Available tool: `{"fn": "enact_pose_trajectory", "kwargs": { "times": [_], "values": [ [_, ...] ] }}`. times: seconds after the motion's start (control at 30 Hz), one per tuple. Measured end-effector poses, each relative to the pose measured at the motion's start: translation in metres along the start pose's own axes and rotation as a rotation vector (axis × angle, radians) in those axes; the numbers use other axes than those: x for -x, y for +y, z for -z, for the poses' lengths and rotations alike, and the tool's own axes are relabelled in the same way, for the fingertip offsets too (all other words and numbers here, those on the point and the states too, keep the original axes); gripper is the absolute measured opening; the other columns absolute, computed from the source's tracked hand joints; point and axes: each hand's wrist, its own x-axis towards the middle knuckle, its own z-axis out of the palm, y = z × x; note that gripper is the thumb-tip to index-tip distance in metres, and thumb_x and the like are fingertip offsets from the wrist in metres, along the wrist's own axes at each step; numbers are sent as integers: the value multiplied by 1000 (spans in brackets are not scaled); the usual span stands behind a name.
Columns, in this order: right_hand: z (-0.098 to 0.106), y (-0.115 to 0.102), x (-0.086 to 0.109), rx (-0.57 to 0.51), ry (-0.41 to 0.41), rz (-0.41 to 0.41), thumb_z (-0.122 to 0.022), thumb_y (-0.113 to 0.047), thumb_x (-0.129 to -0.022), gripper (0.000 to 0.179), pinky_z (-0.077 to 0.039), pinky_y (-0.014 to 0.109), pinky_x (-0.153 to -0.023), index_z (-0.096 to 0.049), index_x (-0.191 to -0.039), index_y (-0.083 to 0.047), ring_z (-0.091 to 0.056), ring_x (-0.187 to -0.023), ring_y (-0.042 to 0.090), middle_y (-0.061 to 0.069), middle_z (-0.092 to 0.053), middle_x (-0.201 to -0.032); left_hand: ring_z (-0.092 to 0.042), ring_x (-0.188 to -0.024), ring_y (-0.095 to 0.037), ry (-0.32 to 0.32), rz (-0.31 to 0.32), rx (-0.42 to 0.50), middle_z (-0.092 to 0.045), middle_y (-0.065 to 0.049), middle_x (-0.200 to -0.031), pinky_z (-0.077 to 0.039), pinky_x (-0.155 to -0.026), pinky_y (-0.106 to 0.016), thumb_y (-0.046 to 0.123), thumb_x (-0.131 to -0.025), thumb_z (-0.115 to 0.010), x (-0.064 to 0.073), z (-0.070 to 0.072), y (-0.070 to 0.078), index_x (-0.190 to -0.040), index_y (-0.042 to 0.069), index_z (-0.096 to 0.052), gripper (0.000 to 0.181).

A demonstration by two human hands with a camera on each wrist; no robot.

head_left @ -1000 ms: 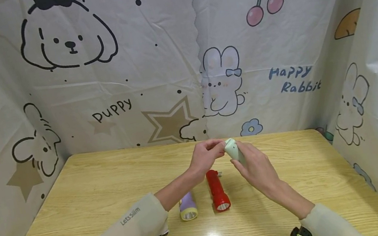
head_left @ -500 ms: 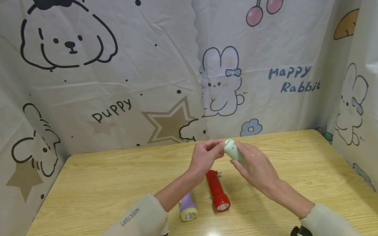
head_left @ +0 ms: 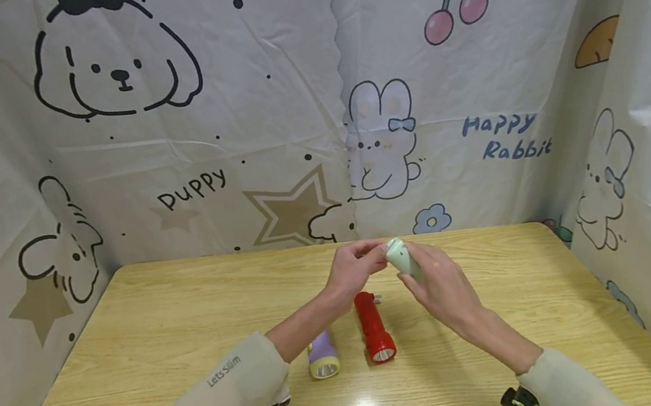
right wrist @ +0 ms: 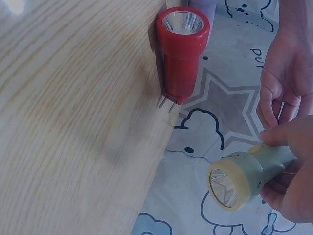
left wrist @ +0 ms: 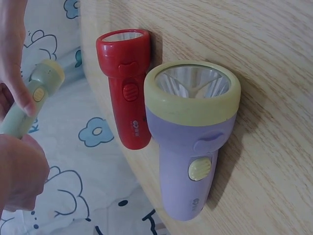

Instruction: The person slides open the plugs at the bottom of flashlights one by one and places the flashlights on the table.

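Note:
My right hand (head_left: 442,282) grips a pale green flashlight (head_left: 400,258) above the far part of the table. In the right wrist view, this flashlight (right wrist: 244,171) shows its yellow-rimmed lens, and my thumb lies along its body near the yellow switch. My left hand (head_left: 354,271) is at the tail end, its curled fingertips on it; the exact contact is partly hidden. A red flashlight (head_left: 374,326) lies on the table below the hands, two metal plug prongs (right wrist: 168,104) out at its tail. Left of it lies a purple flashlight (head_left: 323,356) with a yellow rim, partly covered by my left forearm.
The wood-grain table (head_left: 191,323) is enclosed at the back and sides by a white printed cloth (head_left: 274,119). Both lying flashlights point their lenses toward the near edge. Small dark devices, such as the right wrist camera (head_left: 519,402), hang under the wrists.
Hardly anything differs. Both hands stay at the same spot with the green flashlight between them, and the red and purple flashlights lie still.

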Motion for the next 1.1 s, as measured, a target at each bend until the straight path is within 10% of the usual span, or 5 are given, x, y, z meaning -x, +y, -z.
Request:
{"fn": "enact_pose_trajectory", "kwargs": {
  "times": [1.1],
  "values": [
    [3, -2, -2, -3, 15, -13, -86, -2, -76, 56, -58, 51, -82, -63, -127, 1, -65, -98, 33, 19, -68, -115, -68, -99, -26, -1, 69, 85, -63, -14, -105, -56, -90, -32, 12, -98, -67, 1, 0, 6, -114, -9, -67, 27]
  ]
}}
